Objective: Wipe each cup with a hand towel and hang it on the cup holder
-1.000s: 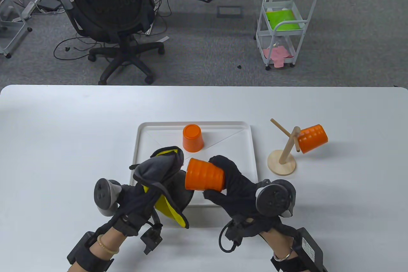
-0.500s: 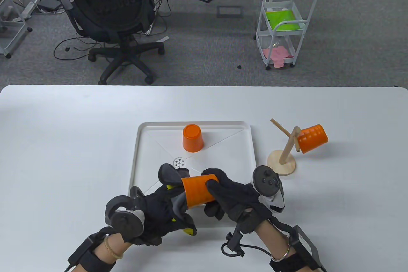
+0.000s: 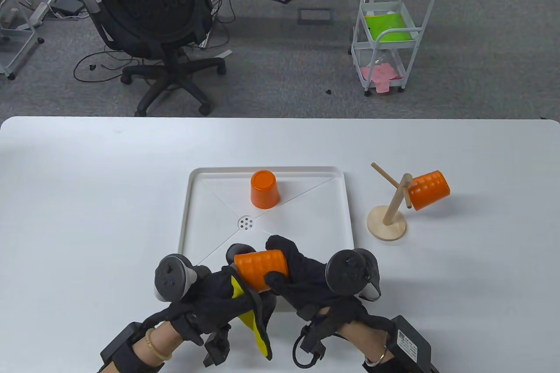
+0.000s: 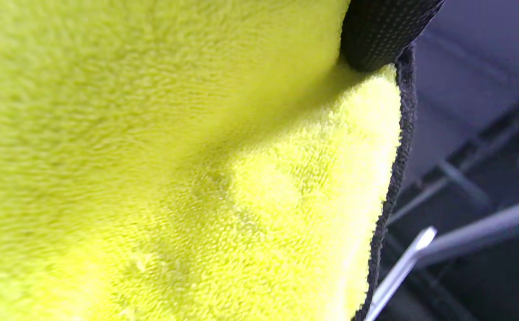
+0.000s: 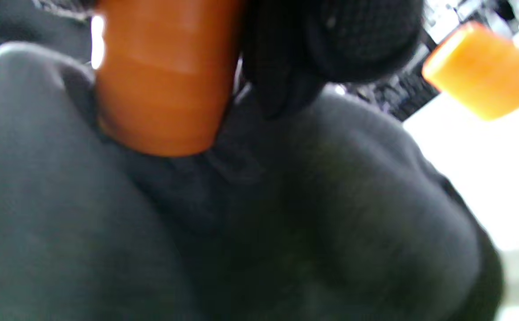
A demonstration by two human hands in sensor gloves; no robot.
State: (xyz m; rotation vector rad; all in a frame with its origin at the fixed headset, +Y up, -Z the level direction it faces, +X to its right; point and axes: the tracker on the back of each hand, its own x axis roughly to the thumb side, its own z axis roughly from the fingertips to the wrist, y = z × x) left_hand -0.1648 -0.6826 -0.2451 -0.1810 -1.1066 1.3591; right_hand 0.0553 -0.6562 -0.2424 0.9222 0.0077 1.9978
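Held cup and towel, placed relative to the white tray (image 3: 188, 215). The right hand (image 3: 306, 277) grips an orange ribbed cup (image 3: 261, 269) over the tray's near edge; the cup lies on its side, fingers curled over its upper wall and thumb (image 3: 276, 280) pressed against its lower wall. The cup's left end is buried in the hand towel (image 3: 253, 325), grey outside and yellow inside, which the left hand (image 3: 205, 298) holds bunched against it. The left fingers are wrapped in the cloth; how they lie cannot be told. A yellow fold hangs below the tray's near edge. In the left wrist view, yellow pile with a dark hem (image 4: 393, 178) fills almost the whole field.

A second orange cup (image 3: 264, 189) stands mouth-down near the tray's far edge, just beyond the drain (image 3: 246, 223). Right of the tray stands the wooden cup holder (image 3: 387, 215); a third orange cup (image 3: 428, 189) hangs on its right peg, and the left peg (image 3: 383, 172) is bare.

A label on the right wrist pack (image 3: 411, 342) is too small to read.
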